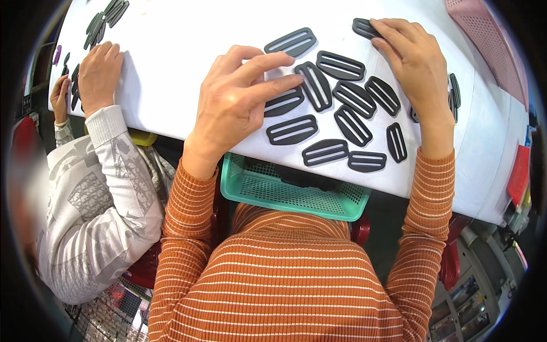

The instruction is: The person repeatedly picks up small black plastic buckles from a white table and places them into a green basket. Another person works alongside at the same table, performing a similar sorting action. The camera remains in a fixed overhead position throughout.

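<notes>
Several flat black strap slider buckles, each with two slots, lie loosely spread on the white table; one buckle (353, 99) is in the middle of the group. My left hand (228, 94) hovers over the left side of the spread, fingers apart. Its fingertips are close to an upright-lying buckle (314, 85), and the hand partly covers another buckle (285, 102). Farther off, at the upper right, my right hand (415, 62) pinches the end of a buckle (363, 27) between thumb and fingers. Whether that buckle is lifted off the table I cannot tell.
A green perforated basket (296, 202) sits below the table's near edge, before my lap. More black buckles (454, 94) lie beyond my right wrist. A pink basket (490, 40) stands at the far right. On the left, a co-worker's hand (99, 77) rests among other black pieces (105, 20).
</notes>
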`<act>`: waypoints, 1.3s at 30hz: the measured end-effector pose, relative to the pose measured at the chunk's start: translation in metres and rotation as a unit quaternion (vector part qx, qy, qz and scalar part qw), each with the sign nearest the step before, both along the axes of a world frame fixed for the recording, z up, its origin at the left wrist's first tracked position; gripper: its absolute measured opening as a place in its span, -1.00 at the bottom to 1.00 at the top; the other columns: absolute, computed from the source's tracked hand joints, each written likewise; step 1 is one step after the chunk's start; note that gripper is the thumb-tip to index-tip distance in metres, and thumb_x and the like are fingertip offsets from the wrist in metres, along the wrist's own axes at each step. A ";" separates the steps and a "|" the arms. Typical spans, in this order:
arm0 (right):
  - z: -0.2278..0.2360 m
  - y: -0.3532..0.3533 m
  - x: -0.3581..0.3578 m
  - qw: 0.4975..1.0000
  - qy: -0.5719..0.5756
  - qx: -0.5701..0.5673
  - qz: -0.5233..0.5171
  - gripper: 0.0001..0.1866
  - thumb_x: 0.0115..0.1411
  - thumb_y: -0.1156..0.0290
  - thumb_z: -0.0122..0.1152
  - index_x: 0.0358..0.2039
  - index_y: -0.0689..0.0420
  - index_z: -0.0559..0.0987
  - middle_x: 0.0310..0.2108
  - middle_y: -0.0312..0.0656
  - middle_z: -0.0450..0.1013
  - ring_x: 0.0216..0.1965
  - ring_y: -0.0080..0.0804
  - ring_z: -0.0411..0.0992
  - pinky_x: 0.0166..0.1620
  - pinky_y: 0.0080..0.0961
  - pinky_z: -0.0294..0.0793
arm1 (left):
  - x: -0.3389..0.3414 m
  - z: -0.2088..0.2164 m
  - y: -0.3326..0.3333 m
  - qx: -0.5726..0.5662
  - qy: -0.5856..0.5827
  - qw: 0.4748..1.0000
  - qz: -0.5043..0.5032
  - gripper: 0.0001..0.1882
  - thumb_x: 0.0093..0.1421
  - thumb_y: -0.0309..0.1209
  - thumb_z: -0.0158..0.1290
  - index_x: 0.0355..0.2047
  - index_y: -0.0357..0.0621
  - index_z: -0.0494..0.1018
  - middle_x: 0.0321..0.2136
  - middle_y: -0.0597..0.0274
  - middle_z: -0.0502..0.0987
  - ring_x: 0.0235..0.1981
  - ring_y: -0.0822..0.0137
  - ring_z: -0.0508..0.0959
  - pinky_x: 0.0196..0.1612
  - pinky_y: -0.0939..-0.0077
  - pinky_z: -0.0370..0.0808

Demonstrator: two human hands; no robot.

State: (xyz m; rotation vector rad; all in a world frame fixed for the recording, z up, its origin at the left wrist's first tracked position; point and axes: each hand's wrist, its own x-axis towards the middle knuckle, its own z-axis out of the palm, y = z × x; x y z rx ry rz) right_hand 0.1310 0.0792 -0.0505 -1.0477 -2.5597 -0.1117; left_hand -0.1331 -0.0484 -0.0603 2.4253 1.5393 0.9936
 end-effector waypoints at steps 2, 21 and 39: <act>-0.001 0.000 -0.004 0.997 -0.028 0.065 0.018 -0.78 0.23 0.31 0.29 -0.13 0.04 0.70 -0.16 -0.31 0.60 -0.21 -0.36 0.52 -0.08 -0.45 0.45 | 0.002 0.001 0.001 -0.002 0.019 1.000 0.001 -0.48 -0.09 -0.79 0.03 -0.22 0.05 0.72 -0.14 0.34 0.65 -0.22 0.28 0.52 -0.28 0.50 0.52; 0.024 -0.092 0.006 0.985 0.115 -0.128 -0.030 -0.76 0.04 0.38 0.43 -0.23 0.05 0.70 -0.32 -0.35 0.50 -0.30 -0.40 0.42 -0.19 -0.42 0.29 | -0.003 0.003 0.005 0.010 -0.044 0.996 0.079 -0.59 -0.01 -0.78 0.01 -0.24 -0.12 0.68 -0.20 0.24 0.64 -0.20 0.23 0.57 -0.20 0.44 0.54; 0.015 -0.169 0.062 0.960 0.180 -0.203 -0.069 -0.63 -0.03 0.40 0.48 -0.14 0.07 0.70 -0.27 -0.31 0.51 -0.28 -0.36 0.43 -0.20 -0.40 0.37 | 0.001 -0.006 -0.013 -0.003 -0.162 0.972 0.171 -0.68 0.20 -0.70 -0.04 -0.24 -0.15 0.68 -0.18 0.20 0.66 -0.15 0.33 0.63 -0.09 0.52 0.54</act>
